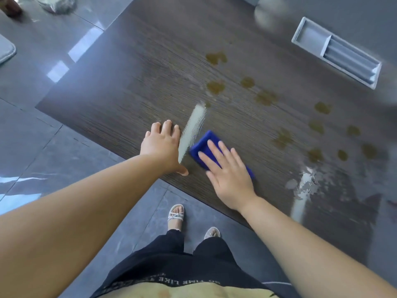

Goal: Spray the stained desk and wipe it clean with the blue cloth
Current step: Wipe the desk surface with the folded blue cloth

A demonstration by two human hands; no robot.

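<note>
A folded blue cloth (205, 145), a deep royal blue pad of roughly rectangular shape, is being pressed flat against the desk (133, 82) near its front edge. It is being covered by the right hand (227, 171), which is laid open on top of it with the fingers spread and straight, not curled around it. Just beside the cloth, the left hand (164, 145) is being rested palm-down on the bare wood, also open, with the fingers extended and the thumb at the desk's edge.

A pale, wet streak (193, 127) is being shown between the two hands, running away from the front edge. Round brownish-yellow stains (266, 97) are being seen scattered over the desk beyond and to the right of the cloth. A second wet, glossy patch (309, 183) is being caught by the light further right.

The desk top is being shown as dark brown wood with a fine straight grain. A rectangular grey cable tray (337, 53), with a recessed channel, is being seen set into its far right part. Glossy grey floor tiles (43, 147) are being seen below, with light being reflected in them, and sandalled feet (176, 216) and dark trousers are being seen at the desk's edge.
</note>
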